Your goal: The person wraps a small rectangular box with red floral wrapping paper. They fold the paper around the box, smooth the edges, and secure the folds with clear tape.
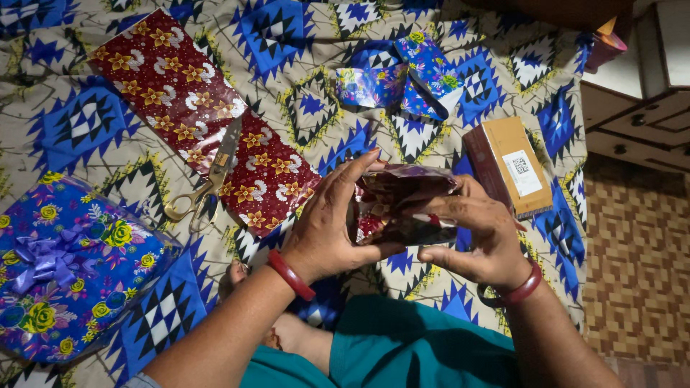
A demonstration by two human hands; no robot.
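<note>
Red-wrapped parcel, small and glossy, was held above the patterned bedspread between both hands, its long axis running left to right. Left hand cupped the parcel's left end, fingers curled over its top edge; right hand clasped the right end, fingers pressing the folded paper flat. Both hands were equally near. Scissors lay on the red floral sheet well to the left.
</note>
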